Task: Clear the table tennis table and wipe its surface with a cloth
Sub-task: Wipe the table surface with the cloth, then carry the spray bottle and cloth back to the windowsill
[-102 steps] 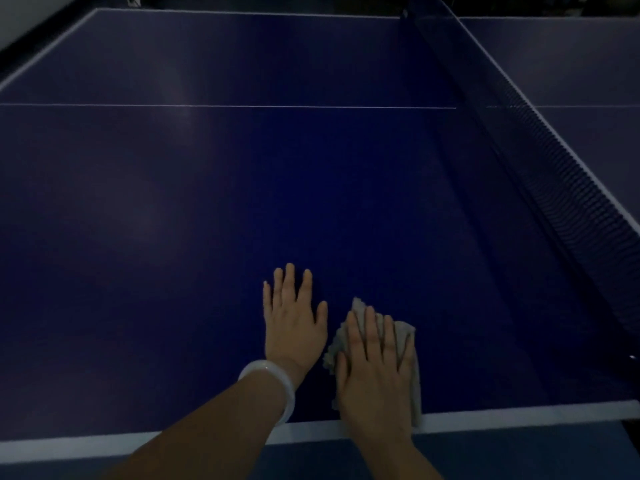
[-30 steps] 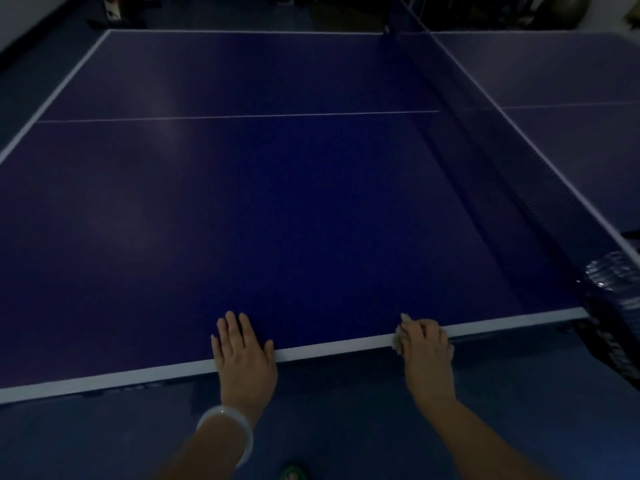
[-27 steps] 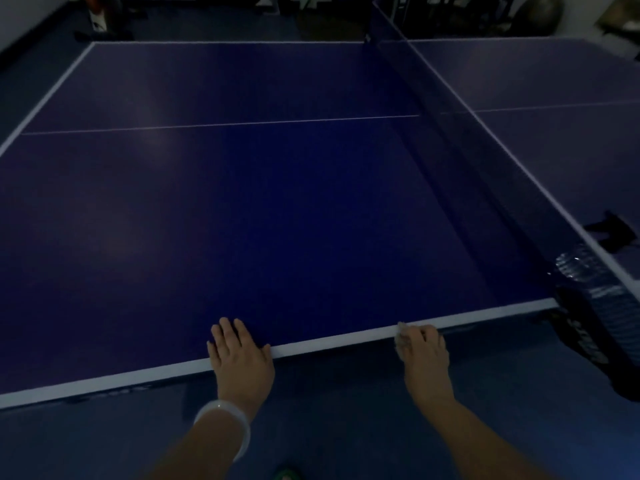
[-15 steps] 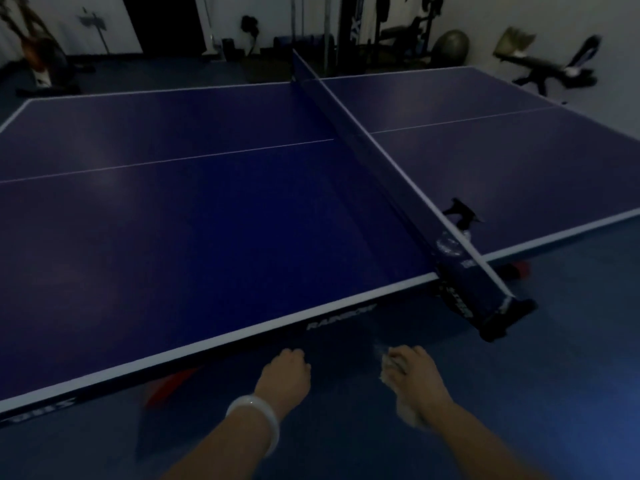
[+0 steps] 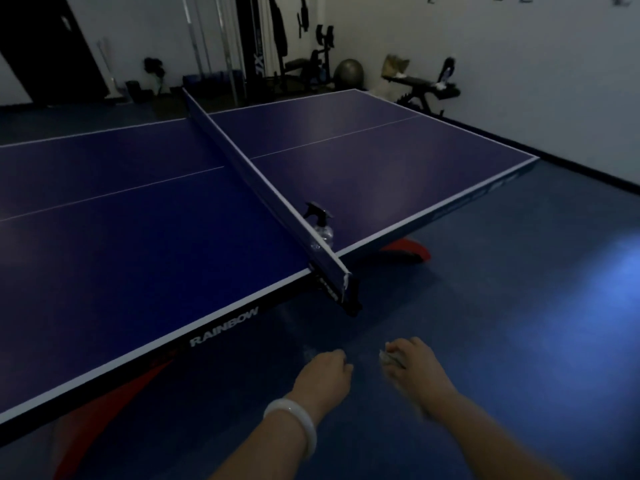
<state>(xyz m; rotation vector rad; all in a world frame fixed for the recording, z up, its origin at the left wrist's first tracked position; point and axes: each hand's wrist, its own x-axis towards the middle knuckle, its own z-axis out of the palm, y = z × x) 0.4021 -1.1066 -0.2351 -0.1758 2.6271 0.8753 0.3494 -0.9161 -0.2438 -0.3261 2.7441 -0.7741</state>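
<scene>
Cloth (image 5: 390, 357): a pale, bunched wad, only a small edge of which I can see, protruding at the thumb side of my right hand (image 5: 414, 367). The right fingers (image 5: 398, 348) are curled together and clamped on the cloth; the hand hangs over the blue floor (image 5: 502, 323), off the counter (image 5: 138, 258) and apart from its near edge, with the forearm running in from the lower right of the head view.

Left hand (image 5: 323, 377): held just beside the right, also over the floor and touching nothing. Its fingers (image 5: 341, 362) are curled together into a loose fist that holds nothing I can make out. A white bangle (image 5: 294, 424) circles the wrist; the forearm enters from the bottom centre.

Counter: a dark blue table tennis top with white edge lines, extending from the left to the upper right. The word RAINBOW (image 5: 224, 331) is printed on its near side rail. The net (image 5: 256, 188) crosses it, ending at a black clamp (image 5: 341, 289) at the near edge.

Spray bottle (image 5: 320, 226): clear body, black trigger head, standing upright on the counter just beyond the net, near the edge.

Surroundings: red table legs (image 5: 408, 252) under the top; gym equipment (image 5: 304, 64), a grey exercise ball (image 5: 349, 71) and a bench (image 5: 424, 88) along the white far wall.
</scene>
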